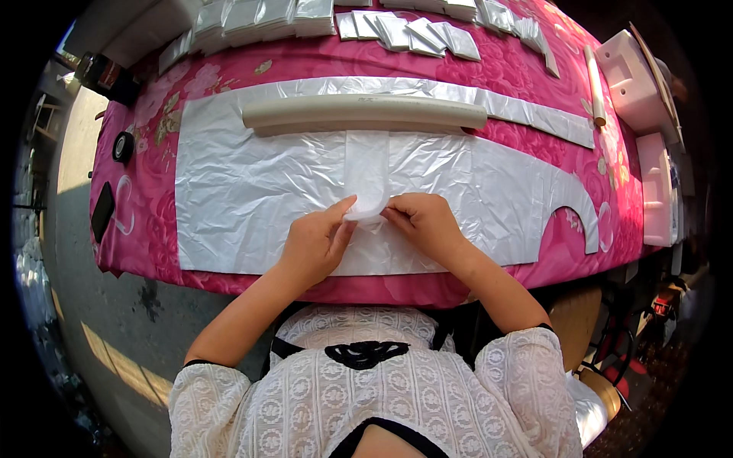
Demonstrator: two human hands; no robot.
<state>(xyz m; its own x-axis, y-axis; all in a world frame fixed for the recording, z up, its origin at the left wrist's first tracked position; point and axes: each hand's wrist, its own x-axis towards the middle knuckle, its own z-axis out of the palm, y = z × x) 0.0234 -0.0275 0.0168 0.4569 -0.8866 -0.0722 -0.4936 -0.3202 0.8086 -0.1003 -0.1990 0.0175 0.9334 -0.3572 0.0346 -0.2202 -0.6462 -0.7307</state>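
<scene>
A white plastic apron (252, 191) lies spread across the table, somewhat wrinkled, with a curved cutout at its right end. Over its far part rests a long pale pipe (366, 113). From beneath the pipe, a narrow folded white plastic strip (366, 164) runs toward me over the apron's middle. My left hand (317, 240) pinches the left corner of the strip's near end, which curls up slightly. At the opposite corner, my right hand (427, 223) is closed with thumb and fingertips on the same end.
Stacks of flat folded white packets (267, 17) line the table's far side. A black jar (107, 78), a tape roll (123, 146) and a phone (102, 211) sit at the left. On the right are a thin rod (595, 85) and white foam boxes (630, 72). Pink floral cloth (214, 84) covers the table.
</scene>
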